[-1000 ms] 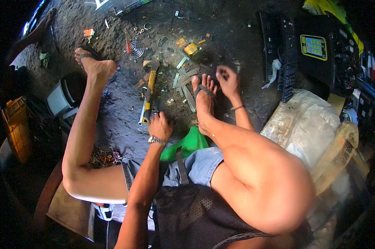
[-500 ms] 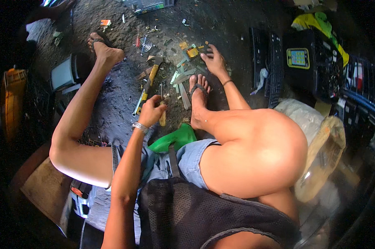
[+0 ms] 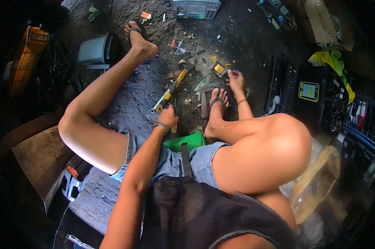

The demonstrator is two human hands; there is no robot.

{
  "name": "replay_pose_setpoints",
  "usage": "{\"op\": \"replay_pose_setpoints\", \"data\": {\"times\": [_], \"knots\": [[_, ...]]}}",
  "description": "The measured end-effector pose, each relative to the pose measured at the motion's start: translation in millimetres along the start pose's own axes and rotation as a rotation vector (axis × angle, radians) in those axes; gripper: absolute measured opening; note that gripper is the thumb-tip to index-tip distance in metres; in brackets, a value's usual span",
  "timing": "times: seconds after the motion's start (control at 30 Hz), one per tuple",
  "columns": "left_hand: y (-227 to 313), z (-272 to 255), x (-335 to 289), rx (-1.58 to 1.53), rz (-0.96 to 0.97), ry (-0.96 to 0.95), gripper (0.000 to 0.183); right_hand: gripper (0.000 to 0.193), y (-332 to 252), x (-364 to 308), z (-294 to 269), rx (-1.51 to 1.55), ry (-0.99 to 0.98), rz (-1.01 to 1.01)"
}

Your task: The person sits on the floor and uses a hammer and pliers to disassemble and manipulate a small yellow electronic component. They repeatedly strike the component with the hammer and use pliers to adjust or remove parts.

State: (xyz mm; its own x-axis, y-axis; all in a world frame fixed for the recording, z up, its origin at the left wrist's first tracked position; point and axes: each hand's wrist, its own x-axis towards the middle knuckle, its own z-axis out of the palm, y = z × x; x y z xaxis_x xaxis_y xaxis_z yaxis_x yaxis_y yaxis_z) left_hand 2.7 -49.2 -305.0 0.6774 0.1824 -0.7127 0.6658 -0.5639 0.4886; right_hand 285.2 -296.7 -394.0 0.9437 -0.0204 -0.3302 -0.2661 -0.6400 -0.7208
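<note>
Yellow-centred component point(image 3: 219, 69), one: at ten o'clock from the right hand point(image 3: 236, 81), contact unclear. Hands apart; left hand point(image 3: 168, 117) curled, grip cannot be told, hammer point(image 3: 180, 79) at twelve. Loose flat strips point(image 3: 204, 107), component's seven o'clock: sorting seemingly partway, component left.

Floor point(image 3: 144, 89) dark, dirt-caked, uneven, littered with small scrap; paler bluish sheen on the left and middle, darker on the right. Top: grey metal computer case point(image 3: 197, 9). Upper right: bare circuit board point(image 3: 277, 15), brown cardboard point(image 3: 320, 20) beyond it. Right side, crowded: black keyboard point(image 3: 286, 81) on edge, yellow-green plastic bag point(image 3: 336, 70) draped near black equipment, blue wire crate point(image 3: 363, 124) farther out. Lower right: clear plastic sack point(image 3: 318, 182), crumpled. Left: orange slatted crate point(image 3: 28, 54), pale grey boxy housing point(image 3: 92, 50) near it, worn brown panel point(image 3: 44, 162) lower down. Light uneven, corners black.
</note>
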Motion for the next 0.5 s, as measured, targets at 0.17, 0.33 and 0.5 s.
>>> {"op": "replay_pose_setpoints", "data": {"times": [0.17,0.33,0.5], "knots": [[4,24,13,0.061,-0.011,-0.038,0.05,0.073,27,-143,37,-0.53,0.215,-0.235],[-9,25,18,0.0,-0.042,-0.07,0.049,0.077,-30,-172,28,-0.302,0.041,-0.095],[60,6,3,-0.143,-0.006,-0.02,0.051,0.074,-20,-172,11,0.13,0.067,-0.085]]}}
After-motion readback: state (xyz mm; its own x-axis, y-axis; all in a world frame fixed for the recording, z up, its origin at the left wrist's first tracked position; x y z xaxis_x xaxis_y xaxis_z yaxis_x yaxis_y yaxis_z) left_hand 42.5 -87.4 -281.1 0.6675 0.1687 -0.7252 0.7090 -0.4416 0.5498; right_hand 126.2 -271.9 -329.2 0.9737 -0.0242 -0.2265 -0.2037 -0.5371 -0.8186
